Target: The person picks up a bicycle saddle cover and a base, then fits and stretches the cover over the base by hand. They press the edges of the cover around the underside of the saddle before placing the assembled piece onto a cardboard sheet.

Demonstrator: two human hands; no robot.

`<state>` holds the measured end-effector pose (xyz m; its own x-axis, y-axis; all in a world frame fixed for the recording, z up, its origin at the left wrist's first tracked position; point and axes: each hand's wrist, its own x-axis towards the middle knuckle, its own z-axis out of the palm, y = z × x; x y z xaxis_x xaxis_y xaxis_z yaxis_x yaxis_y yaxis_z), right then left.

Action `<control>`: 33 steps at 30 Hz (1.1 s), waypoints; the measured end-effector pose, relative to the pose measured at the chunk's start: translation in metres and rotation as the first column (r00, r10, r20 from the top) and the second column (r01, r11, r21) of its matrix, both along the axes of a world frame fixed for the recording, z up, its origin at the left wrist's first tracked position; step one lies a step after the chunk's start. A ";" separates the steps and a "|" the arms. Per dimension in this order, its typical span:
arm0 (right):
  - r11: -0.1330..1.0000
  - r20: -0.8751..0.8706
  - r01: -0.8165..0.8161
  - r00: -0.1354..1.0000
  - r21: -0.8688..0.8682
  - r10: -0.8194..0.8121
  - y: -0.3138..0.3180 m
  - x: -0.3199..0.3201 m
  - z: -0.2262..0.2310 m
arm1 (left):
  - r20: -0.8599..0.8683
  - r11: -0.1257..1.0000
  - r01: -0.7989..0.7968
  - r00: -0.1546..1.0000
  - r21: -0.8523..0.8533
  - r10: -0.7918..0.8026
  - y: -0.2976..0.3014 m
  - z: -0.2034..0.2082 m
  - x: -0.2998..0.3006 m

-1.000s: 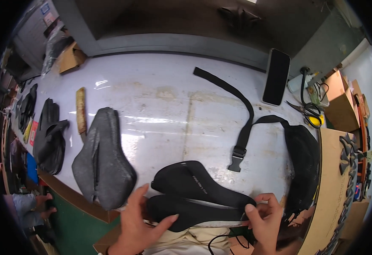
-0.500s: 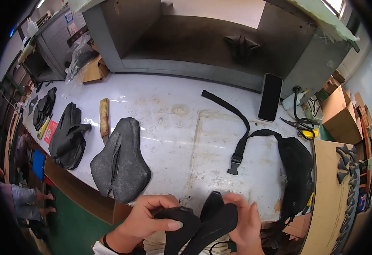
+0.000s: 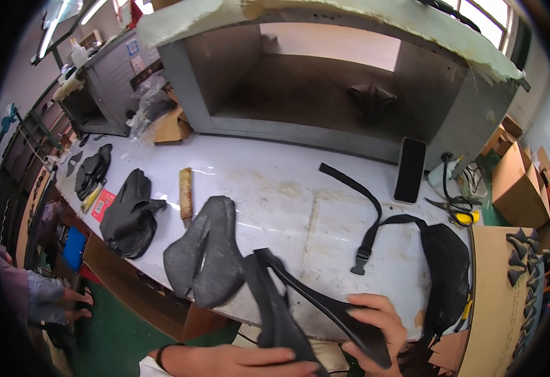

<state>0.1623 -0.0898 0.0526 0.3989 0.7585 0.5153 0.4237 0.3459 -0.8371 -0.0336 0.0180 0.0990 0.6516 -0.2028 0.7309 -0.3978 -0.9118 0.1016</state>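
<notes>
Both hands are closed on a matte black, forked saddle-cover piece (image 3: 278,317) with two long wings that meet at a narrow end. The left hand (image 3: 240,359) lays its fingers across the lower part of one wing; its thumb is hidden. The right hand (image 3: 394,333) grips the broad end of the other wing. The piece is held up over the near edge of the white, stained bench (image 3: 259,182), its narrow end pointing away from the person and a gap showing between the wings.

Left of the piece lies a dark grey, saddle-shaped form (image 3: 215,267) with a lengthwise slot, and beyond that a knife with a worn yellow-brown handle (image 3: 186,191). Farther left are a crumpled black soft cover (image 3: 130,220) and a red card (image 3: 103,205).

To the right, a black webbing strap with a plastic buckle (image 3: 373,204) runs to a black fabric pouch (image 3: 445,276). Beyond them, a dark-screened phone (image 3: 410,173) stands near black-handled scissors (image 3: 460,217). At the back is a grey metal open-fronted cabinet (image 3: 287,129). At far left, a person in light blue shorts (image 3: 45,295) stands on the green floor (image 3: 115,342).
</notes>
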 end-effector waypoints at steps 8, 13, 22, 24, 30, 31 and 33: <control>0.967 -0.349 -0.224 0.902 0.120 0.253 -0.019 0.014 -0.004 | 0.082 0.964 -0.247 0.964 -0.096 0.255 -0.002 -0.041 -0.014; 0.964 -0.266 -0.264 0.929 0.011 0.257 -0.017 0.022 0.013 | -0.397 0.570 -0.622 0.782 -0.537 0.480 0.045 -0.002 -0.025; 0.929 -0.180 -0.367 0.918 -0.056 0.352 -0.012 0.040 0.013 | -0.348 0.030 -0.368 0.848 -0.929 -0.400 0.064 -0.047 -0.031; 0.928 -0.097 -0.364 0.929 -0.081 0.356 -0.013 0.044 0.017 | -0.341 -0.056 -0.419 0.804 -0.906 -0.487 0.067 -0.055 -0.030; 0.937 -0.207 0.030 0.972 -0.348 -0.109 -0.018 0.013 -0.037 | -0.004 -0.492 -0.361 0.809 -0.792 -0.588 0.040 -0.086 -0.011; 0.989 0.101 0.061 0.994 -0.138 -0.048 -0.005 0.006 -0.051 | 0.056 -0.540 -0.344 0.804 -0.768 -0.592 0.033 -0.086 -0.003; 0.998 0.416 0.027 0.908 0.053 -0.047 0.003 0.000 -0.068 | 0.165 -0.594 -0.323 0.766 -0.737 -0.621 0.026 -0.096 0.004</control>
<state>0.1618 -0.0869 -0.0152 0.1678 0.7193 0.6741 0.7439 0.3563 -0.5654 -0.0297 0.0444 0.0034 0.9708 0.0897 -0.2223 0.0459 0.8406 0.5397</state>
